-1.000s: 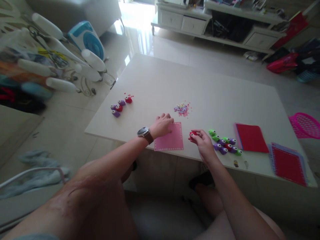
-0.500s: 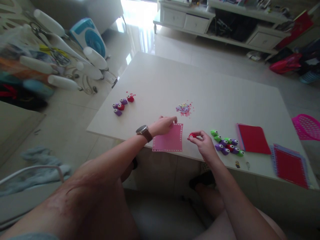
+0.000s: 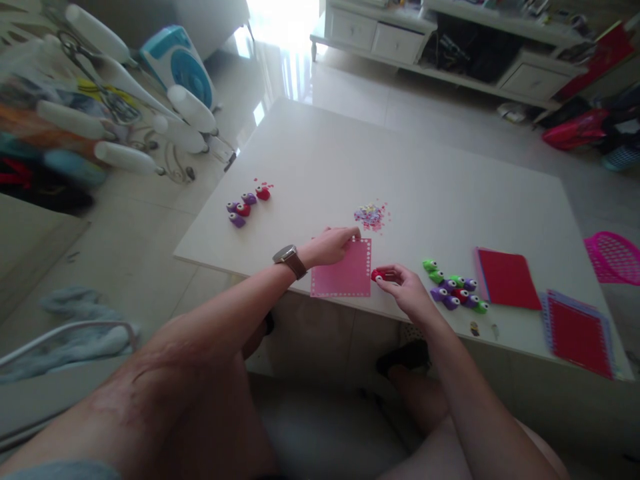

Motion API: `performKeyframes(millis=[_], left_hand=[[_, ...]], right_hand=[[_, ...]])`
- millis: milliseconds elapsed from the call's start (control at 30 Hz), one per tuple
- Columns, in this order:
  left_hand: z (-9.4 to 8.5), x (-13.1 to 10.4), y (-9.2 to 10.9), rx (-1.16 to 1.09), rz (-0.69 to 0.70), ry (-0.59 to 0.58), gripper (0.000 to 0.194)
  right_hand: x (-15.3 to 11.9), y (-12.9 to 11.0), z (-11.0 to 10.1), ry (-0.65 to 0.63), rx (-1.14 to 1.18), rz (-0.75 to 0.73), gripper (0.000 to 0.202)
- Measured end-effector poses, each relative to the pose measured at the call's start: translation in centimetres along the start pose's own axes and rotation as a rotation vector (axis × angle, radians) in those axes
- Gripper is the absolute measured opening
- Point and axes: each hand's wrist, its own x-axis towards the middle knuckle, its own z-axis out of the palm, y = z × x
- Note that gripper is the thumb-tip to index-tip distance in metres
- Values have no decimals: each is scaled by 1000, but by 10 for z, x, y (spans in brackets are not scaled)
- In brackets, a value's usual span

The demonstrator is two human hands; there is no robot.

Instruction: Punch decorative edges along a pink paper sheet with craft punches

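A square pink sheet of paper (image 3: 345, 277), with small holes punched along its edges, lies at the table's near edge. My left hand (image 3: 333, 245), with a watch on its wrist, holds the sheet near its top edge, fingers curled; the fingertips are partly hidden. In my right hand (image 3: 407, 287) is a small red paper punch (image 3: 379, 275), gripped between thumb and fingers right beside the sheet's right edge. Whether the punch touches the paper I cannot tell. Beyond the sheet is a pile of coloured paper bits (image 3: 371, 216).
Several green, purple and red punches (image 3: 453, 290) cluster to the right; several more (image 3: 240, 209) stand at the left. Farther right lie a red paper stack (image 3: 510, 277) and a stack of punched sheets (image 3: 580, 337). A pink basket (image 3: 613, 257) is beyond the table (image 3: 425, 173).
My left hand and the pink sheet have shifted slightly right and away from me. The red punch has moved left, closer to the sheet's right edge.
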Motion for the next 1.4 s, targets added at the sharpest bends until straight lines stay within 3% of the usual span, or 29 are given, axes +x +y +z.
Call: performKeyframes(millis=[500,800,1000,1200,1400], left_hand=[[-1,0,2,-8,-19,3,41],[12,-1,4,45,-97,-71,38],[14,-5,8,183,-25,9,38],[18,-5,13,104,-21,-265,21],[25,-9,16,192,1,-257,23]], right_hand=[[-1,3,3,-6,-2,13,35],[-2,8,7,-49,-301,-48,25],[-4,4,6,-53,-380,-25,19],[-4,7,5,-47,-311,29,25],[-3,6,5,-83,-303,30,22]])
